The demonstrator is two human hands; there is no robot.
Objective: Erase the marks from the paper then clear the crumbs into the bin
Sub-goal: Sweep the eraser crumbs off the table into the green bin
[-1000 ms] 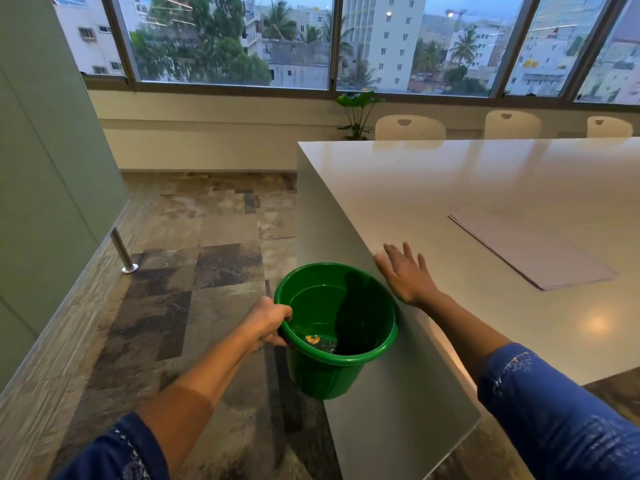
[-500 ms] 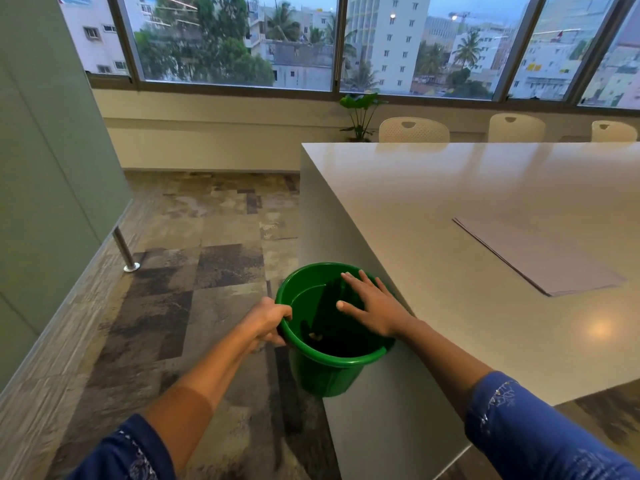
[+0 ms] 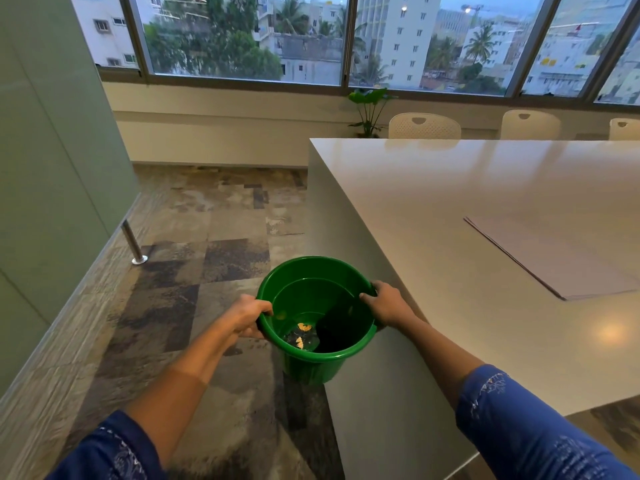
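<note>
Both hands clamped on green bin (image 3: 317,320) rim: left hand (image 3: 244,317) near-left side, right hand (image 3: 384,304) right side. Bin upright, off the floor, against the surface (image 3: 450,202) edge; paper (image 3: 550,258) far right.

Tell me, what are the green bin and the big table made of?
The green bin looks like glossy moulded plastic: smooth walls, a rolled rim, soft shine. The table looks like smooth pale laminate or solid surface, since it mirrors the chairs and a lamp; which one I cannot tell.
</note>
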